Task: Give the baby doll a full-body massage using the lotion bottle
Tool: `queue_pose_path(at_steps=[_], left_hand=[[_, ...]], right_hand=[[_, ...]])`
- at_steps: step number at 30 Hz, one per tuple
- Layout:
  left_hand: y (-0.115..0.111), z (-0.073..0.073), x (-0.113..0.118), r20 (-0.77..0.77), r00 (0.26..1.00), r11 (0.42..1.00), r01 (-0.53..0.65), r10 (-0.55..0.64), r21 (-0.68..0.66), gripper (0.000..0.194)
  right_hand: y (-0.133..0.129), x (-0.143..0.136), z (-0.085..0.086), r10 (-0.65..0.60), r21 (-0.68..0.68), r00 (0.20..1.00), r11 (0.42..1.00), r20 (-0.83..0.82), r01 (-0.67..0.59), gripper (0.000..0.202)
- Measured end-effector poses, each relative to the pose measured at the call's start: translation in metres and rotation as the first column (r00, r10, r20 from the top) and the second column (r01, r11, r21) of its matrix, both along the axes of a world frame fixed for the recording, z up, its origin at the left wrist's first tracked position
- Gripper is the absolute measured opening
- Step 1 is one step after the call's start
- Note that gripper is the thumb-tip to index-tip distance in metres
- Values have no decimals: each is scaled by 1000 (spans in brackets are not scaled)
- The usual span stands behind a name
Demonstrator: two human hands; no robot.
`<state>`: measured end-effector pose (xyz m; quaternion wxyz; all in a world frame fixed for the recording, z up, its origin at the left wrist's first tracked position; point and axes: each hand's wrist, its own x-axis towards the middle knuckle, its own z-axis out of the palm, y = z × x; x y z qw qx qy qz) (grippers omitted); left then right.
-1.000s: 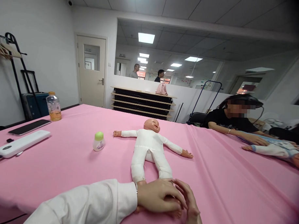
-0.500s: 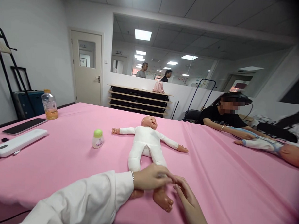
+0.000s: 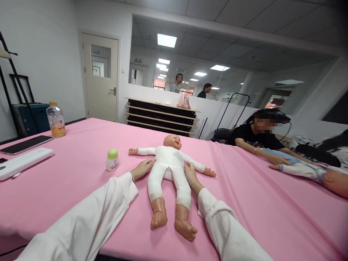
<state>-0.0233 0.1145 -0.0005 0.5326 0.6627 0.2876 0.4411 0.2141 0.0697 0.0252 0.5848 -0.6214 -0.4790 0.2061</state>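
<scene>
A baby doll (image 3: 170, 161) in a white cloth body lies on its back, arms spread, its bare feet towards me. My left hand (image 3: 144, 168) reaches its waist on the left, fingers pressed together against the cloth. On the other side, my right hand (image 3: 192, 175) has its fingers curled against the doll's waist, below the outstretched arm. Both hands hold the doll between them, and some fingertips are hidden. Left of my left hand stands a small white bottle (image 3: 112, 161) with a green cap.
Pink cloth (image 3: 84, 165) covers the table. At its left are a drink bottle (image 3: 56, 120), a phone (image 3: 26, 144) and a white device (image 3: 23, 163). Across at the right, a person in black (image 3: 253, 135) handles another doll (image 3: 304, 169).
My hands have parted from each other above the doll's feet and moved forward to either side of its waist. The doll's legs and feet are now uncovered.
</scene>
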Motion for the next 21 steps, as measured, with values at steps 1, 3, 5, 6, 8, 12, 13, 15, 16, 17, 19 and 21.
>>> queue_pose_path(at_steps=[1, 3, 5, 6, 8, 12, 13, 15, 16, 17, 19, 21], left_hand=[[0, -1, 1, -8, 1000, 1000, -26, 26, 9, 50], [0, -2, 3, -14, 998, 998, -58, 58, 0, 49], [0, -2, 4, -3, 998, 997, -62, 62, -37, 48], [1, -2, 4, 4, 998, 996, -62, 62, -57, 48], [2, -3, 3, 9, 997, 993, -72, 74, -91, 48], [1, -3, 3, -12, 995, 990, -104, 103, -97, 47], [0, -3, 3, -18, 994, 990, -107, 106, -92, 47], [-2, -1, 3, -30, 994, 990, -111, 109, -81, 47], [-3, 1, 2, -40, 993, 991, -115, 112, -70, 46], [-4, 2, 2, -54, 992, 991, -119, 117, -54, 45], [-6, 4, 2, -86, 988, 991, -130, 127, -23, 43], [-7, 6, 1, -108, 985, 991, -134, 133, -7, 41]], right_hand=[[12, 1, -4, -37, -12, 999, 999, -24, 37, 16], [26, 2, -9, -68, -44, 996, 997, -57, 65, 16], [30, 3, -14, -59, -38, 996, 998, -62, 56, 17], [30, 3, -16, -48, -28, 997, 999, -60, 47, 18], [29, 3, -19, -33, -8, 998, 999, -53, 32, 19], [30, 4, -25, -30, 15, 999, 999, -42, 30, 19], [30, 4, -26, -33, 19, 999, 999, -42, 34, 18], [32, 4, -28, -43, 25, 998, 999, -44, 44, 18], [33, 5, -28, -45, 26, 998, 999, -46, 47, 18], [34, 5, -29, -45, 26, 998, 999, -48, 46, 18], [34, 5, -30, -40, 23, 998, 999, -53, 42, 18], [34, 5, -29, -37, 19, 998, 999, -59, 38, 18]])
